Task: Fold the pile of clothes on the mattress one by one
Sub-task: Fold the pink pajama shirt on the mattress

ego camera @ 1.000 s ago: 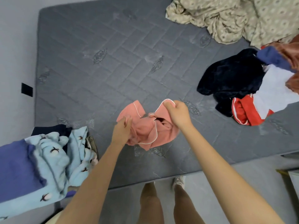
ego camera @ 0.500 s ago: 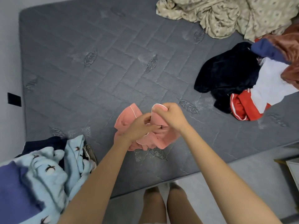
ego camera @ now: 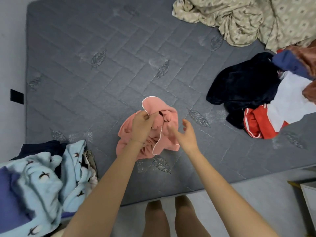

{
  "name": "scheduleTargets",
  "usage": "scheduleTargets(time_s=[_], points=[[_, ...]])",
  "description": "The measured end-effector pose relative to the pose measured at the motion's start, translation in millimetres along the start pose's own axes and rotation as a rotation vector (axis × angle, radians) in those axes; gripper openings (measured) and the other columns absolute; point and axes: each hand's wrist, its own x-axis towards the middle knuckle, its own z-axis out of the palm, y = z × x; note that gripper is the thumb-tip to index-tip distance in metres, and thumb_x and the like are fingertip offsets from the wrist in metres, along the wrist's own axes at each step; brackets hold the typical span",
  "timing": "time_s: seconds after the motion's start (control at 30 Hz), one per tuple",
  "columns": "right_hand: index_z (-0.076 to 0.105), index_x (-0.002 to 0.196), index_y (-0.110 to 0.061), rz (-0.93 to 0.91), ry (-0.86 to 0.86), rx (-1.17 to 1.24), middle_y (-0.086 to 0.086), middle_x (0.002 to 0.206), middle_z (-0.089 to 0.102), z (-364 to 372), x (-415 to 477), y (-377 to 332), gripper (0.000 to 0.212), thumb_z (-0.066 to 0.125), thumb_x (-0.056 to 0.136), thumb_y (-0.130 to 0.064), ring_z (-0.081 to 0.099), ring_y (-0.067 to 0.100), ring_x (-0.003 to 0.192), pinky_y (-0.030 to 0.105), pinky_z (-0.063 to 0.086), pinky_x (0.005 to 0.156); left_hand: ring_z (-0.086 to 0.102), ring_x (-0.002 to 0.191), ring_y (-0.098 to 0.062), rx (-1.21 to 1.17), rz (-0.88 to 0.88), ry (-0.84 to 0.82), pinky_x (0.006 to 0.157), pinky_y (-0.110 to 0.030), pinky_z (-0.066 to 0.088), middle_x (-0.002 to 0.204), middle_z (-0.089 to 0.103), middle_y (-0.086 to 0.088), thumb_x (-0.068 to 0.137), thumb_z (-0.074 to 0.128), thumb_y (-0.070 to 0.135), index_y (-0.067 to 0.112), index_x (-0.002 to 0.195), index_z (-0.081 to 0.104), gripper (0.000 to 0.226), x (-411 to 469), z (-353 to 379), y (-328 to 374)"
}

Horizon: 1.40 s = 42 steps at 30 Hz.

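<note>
Change: the white-piped edge has been let go by the right hand (ego camera: 188, 135), which half a second ago pinched it together with the left hand (ego camera: 142, 127).
Garment: the pink garment (ego camera: 168, 141) is bunched, not yet flat, and is held over the mattress (ego camera: 102, 65) near its front edge; whether its lower part rests there cannot be told.
Left hand: it is clamped on a bunch of pink cloth near the top, fingers curled.
Right hand: it is empty, fingers loosely spread, just beside the garment's right side.
Step in hand: the garment is judged to be at the untangling stage. The piped edge is best found again with the free hand, the two hands drawn apart, and the cloth laid flat before any fold is made.
Around: the unfolded pile (ego camera: 248, 86) lies well apart to the right, a blue fleece heap (ego camera: 42, 177) to the left, and a beige sheet (ego camera: 239, 19) at the far corner.
Writing: none can be read.
</note>
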Motion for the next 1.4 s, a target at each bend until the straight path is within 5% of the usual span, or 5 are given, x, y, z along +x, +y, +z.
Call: scheduleTargets(time_s=[0.27,0.43,0.63,0.97,1.4], points=[[0.043,0.138,-0.02,-0.078,-0.136,-0.031,-0.004,0.128,0.054,24.3,-8.2,-25.5,0.099,0.084,0.053,-0.049,0.054,0.017,0.118,0.04,0.049,0.097,0.056,0.065,-0.014,-0.257,-0.045,0.228,0.071,-0.046,0.053,0.065,0.06,-0.007,0.082,0.064,0.033,-0.011,0.074,0.057,0.046,-0.5,-10.0,34.0],[0.074,0.09,-0.018,-0.274,0.001,-0.134,0.002,0.086,0.072,26.9,2.6,-36.0,0.011,0.074,0.08,-0.024,0.063,0.017,0.079,0.03,0.047,0.071,0.063,0.076,-0.029,-0.35,-0.093,0.223,0.078,-0.052,0.054,0.088,0.064,-0.033,0.071,0.065,0.045,-0.012,0.086,0.062,0.059,-2.4,-24.3,31.0],[0.063,0.066,-0.023,-0.335,-0.016,-0.008,-0.005,0.066,0.063,18.2,5.5,-52.5,0.021,0.072,0.083,-0.017,0.053,0.01,0.064,0.029,0.044,0.065,0.066,0.057,-0.01,-0.469,-0.229,0.186,0.056,-0.025,0.056,0.056,0.066,0.001,0.097,0.054,0.012,0.008,0.065,0.061,0.033,-6.5,-37.5,12.4],[0.051,0.068,-0.016,-0.407,-0.352,0.051,-0.014,0.065,0.049,7.8,-3.6,-80.4,0.028,0.058,0.093,-0.006,0.043,-0.001,0.064,0.016,0.034,0.065,0.046,0.112,-0.011,0.105,0.049,0.078,0.087,-0.006,0.032,0.122,0.05,0.001,0.098,0.046,0.007,0.006,0.129,0.053,0.032,-8.0,-61.6,-18.0],[0.048,0.065,-0.006,-0.299,-0.64,0.031,-0.023,0.063,0.057,-14.4,-27.7,-102.7,0.028,0.057,0.092,-0.007,0.049,-0.007,0.062,0.011,0.034,0.061,0.029,0.141,-0.019,0.689,0.359,-0.502,0.116,-0.046,0.016,0.147,0.041,-0.003,0.102,0.037,0.017,0.03,0.134,0.054,0.039,18.3,-58.3,26.3]])
